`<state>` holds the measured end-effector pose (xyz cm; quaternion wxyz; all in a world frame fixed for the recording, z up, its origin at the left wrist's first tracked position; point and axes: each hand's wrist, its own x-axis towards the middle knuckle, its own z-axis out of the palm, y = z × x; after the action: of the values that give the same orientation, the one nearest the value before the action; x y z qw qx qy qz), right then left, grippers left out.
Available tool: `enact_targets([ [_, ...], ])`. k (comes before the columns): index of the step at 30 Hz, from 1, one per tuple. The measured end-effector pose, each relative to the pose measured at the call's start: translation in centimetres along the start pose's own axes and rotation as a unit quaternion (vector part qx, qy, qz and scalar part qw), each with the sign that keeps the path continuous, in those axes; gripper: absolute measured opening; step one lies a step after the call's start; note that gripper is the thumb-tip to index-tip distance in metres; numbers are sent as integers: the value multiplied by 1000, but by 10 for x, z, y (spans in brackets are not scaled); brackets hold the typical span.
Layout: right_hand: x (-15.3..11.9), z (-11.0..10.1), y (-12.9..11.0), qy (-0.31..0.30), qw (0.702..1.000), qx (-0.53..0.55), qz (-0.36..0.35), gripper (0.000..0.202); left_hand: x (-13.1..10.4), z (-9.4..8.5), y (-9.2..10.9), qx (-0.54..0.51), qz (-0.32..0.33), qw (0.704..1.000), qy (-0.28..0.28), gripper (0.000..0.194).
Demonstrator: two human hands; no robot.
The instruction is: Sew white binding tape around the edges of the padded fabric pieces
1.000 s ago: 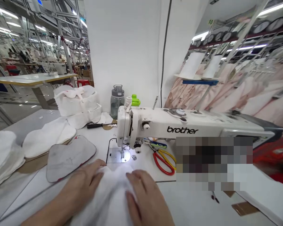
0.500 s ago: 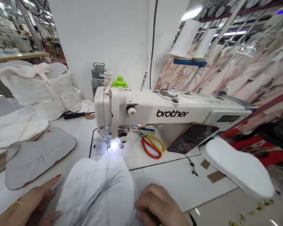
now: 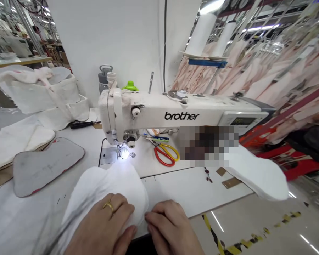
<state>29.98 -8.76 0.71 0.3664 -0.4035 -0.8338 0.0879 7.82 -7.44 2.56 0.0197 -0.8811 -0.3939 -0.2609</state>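
A white curved fabric piece [image 3: 133, 191] lies on the sewing table, its far edge close to the lit needle area [image 3: 122, 153] of a white sewing machine [image 3: 154, 109]. My left hand [image 3: 106, 219], with a yellow ring, rests on top of the fabric, fingers bent and thumb apart. At the fabric's right edge my right hand [image 3: 170, 225] has thumb and fingers pinched together on the rim. Dark smeared strands or shadow cross the fabric's left side. A grey template with red marks [image 3: 48, 164] lies to the left.
Red and yellow-handled scissors [image 3: 166, 154] lie beneath the machine arm. Another white padded piece [image 3: 257, 173] overhangs the table's right side. Tied white bundles [image 3: 45, 92] and a black-handled tool [image 3: 81, 124] are at the left. Bottles stand behind the machine; thread cones [image 3: 202, 35] are above right.
My left hand has moved right, from beside the fabric onto it. My right hand stays at the right edge, now with its fingers closed there. The view has shifted slightly.
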Motion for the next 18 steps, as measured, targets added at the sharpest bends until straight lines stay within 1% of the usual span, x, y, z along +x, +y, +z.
enact_targets([
  [1, -2, 2, 0, 6, 1000, -14, -1, 25, 10, 1, 5, 0, -6, 1000, -21, 21],
  [3, -7, 6, 1, 18, 999, -43, -11, 24, 20, 4, 10, 0, -6, 998, -55, 26],
  [5, -11, 11, 2, 27, 997, -66, -21, 21, 19, 7, 10, -7, 1, 997, -72, 30],
  [6, -12, 14, 3, 34, 997, -72, -24, 19, 15, 8, 8, -20, -5, 996, -81, 31],
  [7, -13, 17, 4, 41, 996, -74, -24, 18, 11, 8, 5, -42, -24, 995, -91, 31],
  [8, -14, 20, 5, 45, 996, -76, -23, 17, 7, 8, 2, -71, -57, 991, -101, 29],
  [11, -16, 28, 9, 91, 993, -74, -32, 13, -3, 1, -10, -170, -176, 960, -135, 25],
  [12, -16, 29, 9, 108, 991, -74, -36, 13, -4, -2, -13, -189, -207, 950, -141, 25],
  [13, -16, 29, 9, 115, 990, -73, -37, 13, -5, -6, -16, -196, -222, 945, -139, 24],
  [14, -16, 28, 9, 111, 991, -71, -37, 13, -5, -10, -17, -192, -223, 947, -129, 22],
  [15, -15, 26, 8, 95, 993, -68, -35, 14, -3, -14, -17, -179, -209, 955, -114, 19],
  [16, -15, 23, 7, 74, 995, -63, -30, 15, 0, -17, -16, -159, -187, 965, -97, 15],
  [18, -14, 19, 5, 63, 996, -53, -25, 18, 9, -19, -9, -115, -131, 982, -77, 13],
])
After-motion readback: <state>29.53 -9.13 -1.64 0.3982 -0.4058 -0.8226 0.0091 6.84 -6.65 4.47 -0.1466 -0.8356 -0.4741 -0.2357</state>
